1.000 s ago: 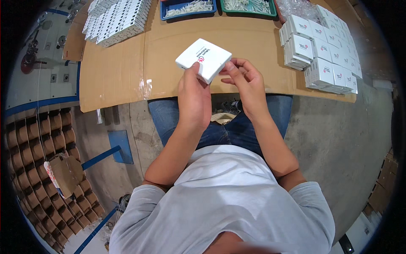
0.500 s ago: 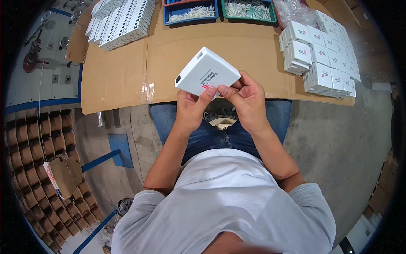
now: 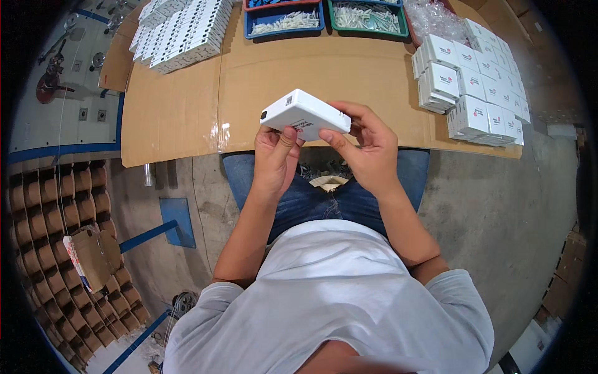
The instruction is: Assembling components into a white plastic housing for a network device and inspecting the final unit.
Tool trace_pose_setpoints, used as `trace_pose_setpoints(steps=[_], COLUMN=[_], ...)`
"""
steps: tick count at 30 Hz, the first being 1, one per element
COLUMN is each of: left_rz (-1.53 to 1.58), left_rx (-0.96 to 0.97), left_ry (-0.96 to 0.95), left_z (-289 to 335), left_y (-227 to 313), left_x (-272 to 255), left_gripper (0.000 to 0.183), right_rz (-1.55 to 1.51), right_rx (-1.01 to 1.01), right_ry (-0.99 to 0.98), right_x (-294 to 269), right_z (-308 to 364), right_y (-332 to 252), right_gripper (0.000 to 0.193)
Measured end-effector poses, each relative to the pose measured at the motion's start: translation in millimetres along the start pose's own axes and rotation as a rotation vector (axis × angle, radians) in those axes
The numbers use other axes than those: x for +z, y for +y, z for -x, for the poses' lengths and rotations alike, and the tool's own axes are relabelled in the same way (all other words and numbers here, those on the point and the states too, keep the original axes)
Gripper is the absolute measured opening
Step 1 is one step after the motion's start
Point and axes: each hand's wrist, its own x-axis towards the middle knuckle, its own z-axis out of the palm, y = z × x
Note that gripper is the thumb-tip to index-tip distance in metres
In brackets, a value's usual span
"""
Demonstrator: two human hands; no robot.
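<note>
Above the near edge of the cardboard-covered table, a flat white plastic case (image 3: 311, 113) is held between my two hands. It has rounded corners, small cutouts along its edges, and dark and red print on its face. My left hand (image 3: 274, 156) grips the lower left part, thumb on the printed face. At the right end my right hand (image 3: 372, 146) holds the case, its thumb against the near side and its fingers behind. The case is tilted, so its far edge with a small slot shows. The underside and some fingertips are hidden.
White cases stand stacked in rows (image 3: 187, 40) at the back left. More printed white cases (image 3: 476, 90) are piled at the right. Along the back are a blue tray (image 3: 285, 35) and a green tray (image 3: 369, 32) of small pale parts, beside clear plastic bags (image 3: 430, 20).
The case has been tipped so that its face is more foreshortened and its edges show more. It sits slightly lower, and the fingers of my right hand have spread further around its end.
</note>
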Motion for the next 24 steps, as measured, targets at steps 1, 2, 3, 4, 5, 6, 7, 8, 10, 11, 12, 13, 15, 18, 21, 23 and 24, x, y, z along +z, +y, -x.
trace_pose_setpoints(steps=[1,2,3,4,5,6,7,8,10,11,12,13,15,18,21,23,24], left_rz=[-0.008,-0.007,-0.029,-0.051,-0.051,-0.091,-0.132,-0.131,-0.332,-0.332,-0.276,-0.225,-0.246,-0.430,-0.543,-0.555,-0.569], left_rx=[0.006,0.006,0.031,0.056,0.055,0.082,0.109,0.109,0.201,0.204,0.209,0.218,0.220,0.197,0.202,0.189,0.175], left_ry=[0.000,-0.001,-0.014,-0.028,-0.028,-0.020,-0.011,-0.010,0.020,0.021,-0.004,-0.026,-0.031,-0.032,-0.049,-0.033,-0.021], left_z=[-0.7,-0.9,-0.7,-0.5,-0.1,0.4,1.0,1.8,1.6,2.8,2.5,3.0,5.7,9.5,10.6,10.7,9.9], left_y=[-1.0,-2.3,-3.4,-4.0,-4.0,-3.0,-2.2,-2.2,2.2,4.0,9.2,13.4,12.7,11.8,19.0,21.1,21.8], left_x=[-1.3,-3.9,-6.0,-7.6,-8.6,-7.5,-6.1,-4.6,4.6,11.7,29.8,39.1,31.3,25.3,33.9,35.9,36.4], left_gripper=[0.030,0.030,0.030,0.030,0.030,0.030,0.030,0.030,0.038,0.038,0.042,0.046,0.048,0.038,0.036,0.036,0.037], right_rz=[0.071,0.071,0.052,0.033,0.034,-0.024,-0.082,-0.081,-0.193,-0.194,-0.321,-0.454,-0.605,-0.636,-0.363,-0.265,-0.263], right_rx=[-0.002,-0.002,0.022,0.046,0.047,0.049,0.051,0.052,0.074,0.073,0.109,0.146,0.177,0.200,0.064,0.075,0.076], right_ry=[-0.054,-0.054,-0.032,-0.010,-0.009,0.002,0.012,0.011,0.008,0.005,0.042,0.074,0.042,0.037,0.114,0.022,0.023], right_x=[-3.7,-3.8,-2.8,-1.8,-0.4,1.1,1.6,0.0,-4.3,-6.6,-10.4,-11.3,-12.2,-10.5,-10.8,-25.7,-25.8], right_z=[0.3,2.0,4.5,6.2,6.5,7.0,7.5,7.4,4.8,5.5,7.7,7.0,2.3,-4.1,-6.1,0.3,1.1], right_y=[2.7,4.0,3.6,3.5,3.8,4.0,4.4,6.7,15.9,21.3,27.9,29.9,27.7,20.3,13.5,25.9,28.9], right_gripper=[0.037,0.037,0.033,0.028,0.028,0.029,0.029,0.029,0.030,0.030,0.031,0.032,0.033,0.036,0.035,0.034,0.034])
